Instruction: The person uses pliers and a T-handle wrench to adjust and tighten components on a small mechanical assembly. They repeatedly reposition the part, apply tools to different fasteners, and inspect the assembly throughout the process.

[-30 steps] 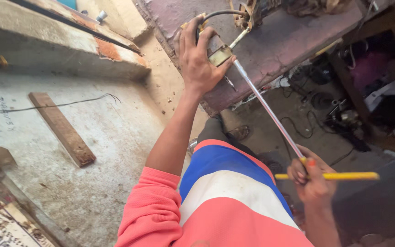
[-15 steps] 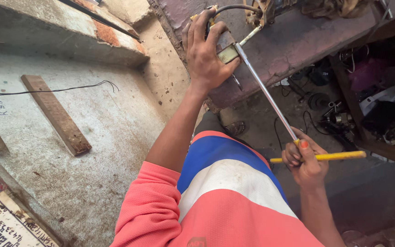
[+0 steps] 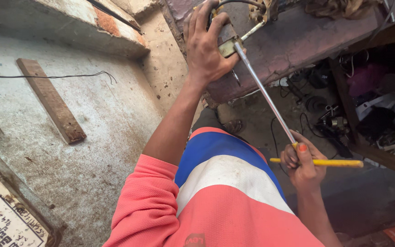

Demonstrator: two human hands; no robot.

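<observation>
Both hands [image 3: 206, 45] [image 3: 303, 165] on wrench [image 3: 266, 93]

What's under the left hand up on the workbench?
The left hand presses a small brass-coloured metal block against the dark workbench, where the T-handle wrench's shaft ends. The palm covers the rest of it.

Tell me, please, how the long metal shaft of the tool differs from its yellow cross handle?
The metal shaft is silvery and long, running steeply from the small part under the left hand down to the right hand; the yellow cross handle is shorter and lies nearly level, sticking out sideways. The shaft's top end meets the dark workbench; the handle hangs free. Both are slim, straight rods meeting at the right hand.
</observation>
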